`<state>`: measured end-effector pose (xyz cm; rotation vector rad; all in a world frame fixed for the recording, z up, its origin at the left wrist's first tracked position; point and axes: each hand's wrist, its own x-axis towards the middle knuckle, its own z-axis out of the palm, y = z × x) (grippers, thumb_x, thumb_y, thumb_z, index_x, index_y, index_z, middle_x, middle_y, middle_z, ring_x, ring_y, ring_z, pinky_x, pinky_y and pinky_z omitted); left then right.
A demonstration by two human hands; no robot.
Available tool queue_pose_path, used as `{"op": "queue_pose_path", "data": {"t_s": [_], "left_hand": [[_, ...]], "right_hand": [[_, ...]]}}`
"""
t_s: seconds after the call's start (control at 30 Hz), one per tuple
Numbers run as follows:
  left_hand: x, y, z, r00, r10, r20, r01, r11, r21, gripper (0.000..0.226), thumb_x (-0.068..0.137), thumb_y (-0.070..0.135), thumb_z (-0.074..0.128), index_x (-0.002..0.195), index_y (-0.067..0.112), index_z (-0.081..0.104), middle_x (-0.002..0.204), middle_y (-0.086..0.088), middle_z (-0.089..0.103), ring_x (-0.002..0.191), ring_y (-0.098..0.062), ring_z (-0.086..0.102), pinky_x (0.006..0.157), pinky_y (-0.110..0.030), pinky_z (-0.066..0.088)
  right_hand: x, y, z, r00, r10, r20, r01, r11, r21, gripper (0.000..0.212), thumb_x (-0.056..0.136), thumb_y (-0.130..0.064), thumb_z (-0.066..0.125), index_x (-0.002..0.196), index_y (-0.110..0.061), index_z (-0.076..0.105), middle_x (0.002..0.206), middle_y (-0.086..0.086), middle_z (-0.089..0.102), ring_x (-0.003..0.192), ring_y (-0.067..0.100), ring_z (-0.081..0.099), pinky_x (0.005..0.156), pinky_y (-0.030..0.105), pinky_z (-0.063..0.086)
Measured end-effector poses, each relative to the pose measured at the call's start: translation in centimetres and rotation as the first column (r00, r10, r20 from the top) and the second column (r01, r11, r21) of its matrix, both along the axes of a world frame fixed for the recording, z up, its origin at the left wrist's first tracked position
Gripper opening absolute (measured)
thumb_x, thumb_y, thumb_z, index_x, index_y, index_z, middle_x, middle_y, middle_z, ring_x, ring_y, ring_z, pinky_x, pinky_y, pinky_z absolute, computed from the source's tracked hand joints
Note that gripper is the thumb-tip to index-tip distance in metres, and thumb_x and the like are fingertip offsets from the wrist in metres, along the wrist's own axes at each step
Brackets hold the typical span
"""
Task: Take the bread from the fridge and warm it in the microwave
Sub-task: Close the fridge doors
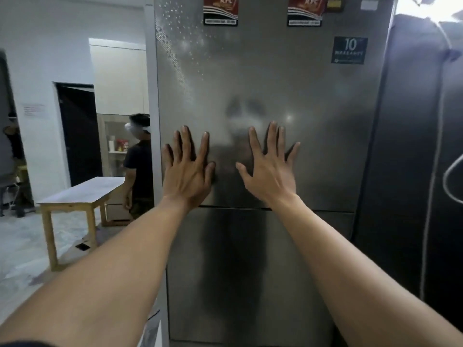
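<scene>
Bread is nowhere in sight; the fridge (263, 83) fills the middle of the view with both of its doors closed. Nearest the camera, two bare forearms reach forward from the lower corners. The left hand (186, 172) lies flat against the lower part of the upper door, near that door's left edge, its fingers (186, 140) spread wide and holding nothing. The right hand (271, 171) is pressed to the same door just beside it, fingers also splayed and empty. Both wrists sit at the seam (235, 208) between the upper door and the lower door (250, 284). A dim reflection shows on the steel between and above the hands. Higher up the door are two red KFC magnets (220, 10) and a dark warranty sticker (350, 50) toward the right. A dark appliance (413, 146) stands just beside the fridge on the right, with a white cable (451, 181) hanging by it. To the left, farther back, a wooden table with a pale tabletop (82, 191) stands on the floor, and another person (139, 166) in a dark shirt stands beyond it, near a dark doorway (80, 134).
</scene>
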<state>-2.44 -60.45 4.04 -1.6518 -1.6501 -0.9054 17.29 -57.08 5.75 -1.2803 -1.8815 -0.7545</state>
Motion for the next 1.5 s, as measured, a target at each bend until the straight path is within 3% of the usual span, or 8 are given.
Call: {"op": "queue_pose_path", "data": {"t_s": [0.37,0.57,1.03,1.27,1.5], "left_hand": [[-2.7,8.4,0.4,0.989,-0.147,-0.006,0.147,0.989,0.014,0.068,0.101,0.053,0.019,0.155,0.029,-0.014,0.160,-0.018,-0.021,0.148,-0.035,-0.019,0.118,-0.061,0.001],[-4.2,13.4,0.3,0.956,-0.294,-0.001,0.294,0.956,0.018,0.069,0.101,0.053,0.022,0.154,0.030,-0.015,0.159,-0.016,-0.025,0.147,-0.035,-0.022,0.119,-0.060,-0.002],[-3.9,23.4,0.9,0.813,-0.581,-0.033,0.582,0.813,-0.001,0.069,0.101,0.049,0.027,0.156,0.030,-0.009,0.161,-0.019,-0.018,0.148,-0.038,-0.016,0.118,-0.063,0.002],[-2.3,28.4,0.8,0.773,-0.634,-0.028,0.634,0.773,-0.001,0.071,0.100,0.047,0.032,0.155,0.030,-0.009,0.161,-0.020,-0.015,0.149,-0.038,-0.013,0.118,-0.062,0.004],[0.1,33.2,1.2,0.725,-0.687,0.048,0.687,0.726,0.014,0.068,0.101,0.051,0.024,0.155,0.031,-0.013,0.161,-0.017,-0.019,0.148,-0.035,-0.017,0.120,-0.057,0.000]], "right_hand": [[-2.7,5.0,0.2,0.980,-0.190,-0.054,0.194,0.977,0.093,0.083,0.094,-0.062,0.040,0.160,-0.023,0.007,0.164,0.023,-0.002,0.152,0.040,-0.003,0.113,0.072,0.003],[-3.9,7.3,0.0,0.948,-0.314,-0.047,0.317,0.944,0.091,0.082,0.094,-0.064,0.035,0.160,-0.025,0.005,0.165,0.020,-0.007,0.152,0.038,-0.006,0.114,0.069,0.000],[-5.5,10.8,1.1,0.826,-0.564,0.018,0.564,0.823,-0.067,0.081,0.097,-0.056,0.041,0.159,-0.029,-0.003,0.164,0.016,-0.017,0.151,0.037,-0.015,0.116,0.066,0.000],[-5.0,13.9,2.1,0.765,-0.642,-0.051,0.644,0.762,0.057,0.073,0.093,-0.051,0.047,0.157,-0.024,0.023,0.162,0.019,0.015,0.149,0.038,0.012,0.116,0.067,0.010],[-4.0,16.6,1.5,0.723,-0.689,-0.042,0.690,0.720,0.077,0.076,0.095,-0.052,0.045,0.159,-0.025,0.014,0.165,0.019,0.001,0.152,0.036,-0.001,0.119,0.063,0.002]]}}
